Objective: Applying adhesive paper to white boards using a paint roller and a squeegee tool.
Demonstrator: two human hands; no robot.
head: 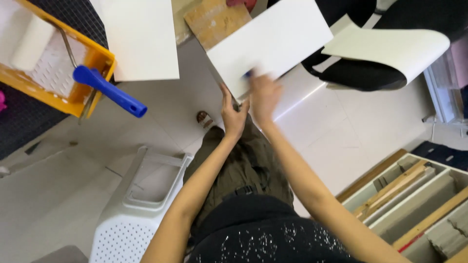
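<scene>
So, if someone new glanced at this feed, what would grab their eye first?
Probably the white board at top centre, gripped at its lower edge by the left hand and the blurred right hand. Next, the orange paint tray at upper left, where a roller with a bright blue handle juts over the rim.

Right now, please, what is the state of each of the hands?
Left hand: closed on the lower edge of the white board.
Right hand: blurred, on the board beside something small and blue; grip cannot be told.
</scene>
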